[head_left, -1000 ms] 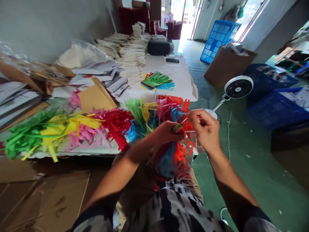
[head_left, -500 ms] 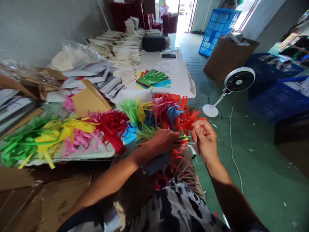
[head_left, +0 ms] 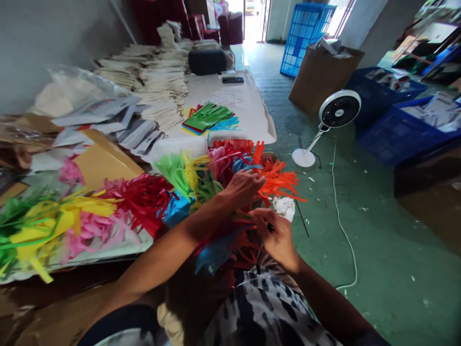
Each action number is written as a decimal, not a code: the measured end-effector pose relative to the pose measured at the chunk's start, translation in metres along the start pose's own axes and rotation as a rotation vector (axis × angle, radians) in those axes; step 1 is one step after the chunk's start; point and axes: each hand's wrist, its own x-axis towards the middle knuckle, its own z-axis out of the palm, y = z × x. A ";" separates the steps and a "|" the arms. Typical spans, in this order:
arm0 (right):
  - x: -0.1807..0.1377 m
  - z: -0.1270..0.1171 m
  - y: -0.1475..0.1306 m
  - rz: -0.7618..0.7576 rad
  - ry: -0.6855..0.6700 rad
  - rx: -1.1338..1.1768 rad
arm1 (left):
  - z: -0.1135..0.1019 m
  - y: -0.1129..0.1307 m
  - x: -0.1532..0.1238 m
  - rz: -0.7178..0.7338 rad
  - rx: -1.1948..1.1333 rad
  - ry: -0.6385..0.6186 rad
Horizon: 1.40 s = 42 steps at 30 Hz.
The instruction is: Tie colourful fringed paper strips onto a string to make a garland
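Observation:
My left hand [head_left: 245,186] reaches over a heap of fringed tissue paper, its fingers drawn together at the base of an orange fringed sheet [head_left: 283,180]. Lower and to the right, my right hand [head_left: 276,238] pinches the end of a layered bundle of coloured fringed sheets. The bundle's blue and red strips [head_left: 219,252] hang over my lap. Beside my left hand lie a light green fringe [head_left: 173,169], a yellow fringe [head_left: 194,168] and a pink fringe [head_left: 219,161]. The fingertips of both hands are partly hidden.
On the left of the table are dark red fringes [head_left: 139,199], yellow fringes [head_left: 66,218] and a cardboard piece [head_left: 104,163]. Farther back are a green-topped fringe stack [head_left: 209,117], piled cloth [head_left: 162,81] and a phone [head_left: 233,80]. A white fan [head_left: 339,110] and its cord occupy the floor.
My left hand has left the bundle and moved up to the orange fringe. My right hand has come down and left, now at the bundle. The view has shifted right.

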 end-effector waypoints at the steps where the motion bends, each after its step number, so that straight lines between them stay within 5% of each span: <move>1: 0.001 0.000 0.000 0.007 -0.016 0.002 | 0.001 0.002 0.003 -0.019 -0.005 -0.029; 8: 0.003 0.002 0.001 0.056 -0.037 0.054 | -0.010 -0.003 0.018 -0.231 -0.243 0.021; 15: 0.024 -0.001 0.001 0.062 0.095 0.031 | -0.048 -0.008 0.018 -0.440 -1.065 0.238; 19: 0.054 -0.001 -0.002 -0.017 0.212 -0.037 | -0.060 -0.002 0.010 -0.535 -1.275 0.317; 26: 0.087 0.010 -0.012 -0.185 0.170 -0.147 | -0.049 0.011 -0.004 -0.623 -1.220 0.435; 33: 0.088 0.013 -0.016 -0.131 0.146 -0.098 | -0.043 0.007 -0.018 -0.638 -1.067 0.468; 38: 0.094 0.011 -0.018 -0.042 0.137 0.167 | -0.060 0.007 -0.037 -0.427 -0.483 0.768; 42: 0.098 0.009 -0.023 0.005 0.156 0.263 | -0.076 0.015 -0.051 -0.202 -0.386 0.700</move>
